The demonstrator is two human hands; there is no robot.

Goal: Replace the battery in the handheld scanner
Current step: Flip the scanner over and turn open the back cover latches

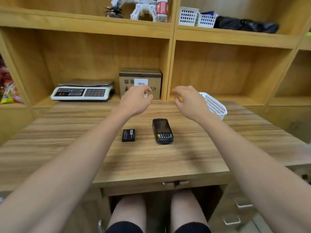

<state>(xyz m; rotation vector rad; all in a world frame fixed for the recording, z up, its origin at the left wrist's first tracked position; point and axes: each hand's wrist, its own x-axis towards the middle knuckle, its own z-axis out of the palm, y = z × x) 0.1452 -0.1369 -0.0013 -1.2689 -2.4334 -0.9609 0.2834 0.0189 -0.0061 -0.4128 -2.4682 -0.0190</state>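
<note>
Handheld scanner [162,131] lying face up, keypad toward the viewer, at the middle of the wooden counter [67,140]. Loose battery [128,135] flat just to its left, apart from it. Left hand [135,102] and right hand [190,102] raised beyond both, each grip loosely curled and holding nothing. White basket [215,105] behind the right hand; weighing scale [82,91] and cardboard box [140,81] on the shelf behind.

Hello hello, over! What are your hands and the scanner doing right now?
Left hand and right hand raised, holding nothing. Scanner lying screen-up on desk, spare battery left of it. Nothing in the way.
</note>
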